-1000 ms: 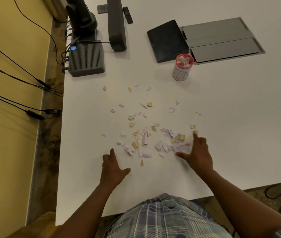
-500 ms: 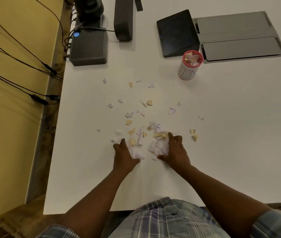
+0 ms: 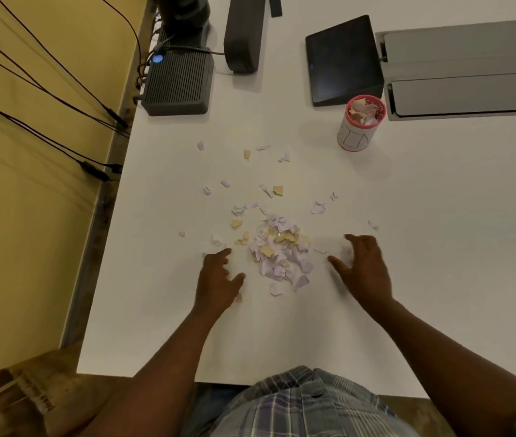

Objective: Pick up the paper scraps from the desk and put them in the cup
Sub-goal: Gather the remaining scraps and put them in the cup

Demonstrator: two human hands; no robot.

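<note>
A heap of white, lilac and tan paper scraps [image 3: 278, 252] lies on the white desk [image 3: 439, 247] between my hands. More loose scraps [image 3: 269, 189] are scattered beyond the heap. My left hand [image 3: 218, 280] rests flat just left of the heap, fingers spread, holding nothing. My right hand [image 3: 365, 266] is flat to the right of it, fingers apart, with a few pale scraps under its fingertips. The cup [image 3: 360, 123], white with a pink rim and partly filled with scraps, stands upright at the far right of the scatter.
A dark tablet stand [image 3: 341, 58] and a grey cable hatch [image 3: 467, 70] sit behind the cup. A dark ribbed box [image 3: 177, 83] and a monitor foot [image 3: 244, 33] are at the back left. Cables [image 3: 45, 99] hang off the desk's left edge.
My hands swept inward and pushed the scraps into one heap, then drew apart to either side of it. The camera moved closer over the desk.
</note>
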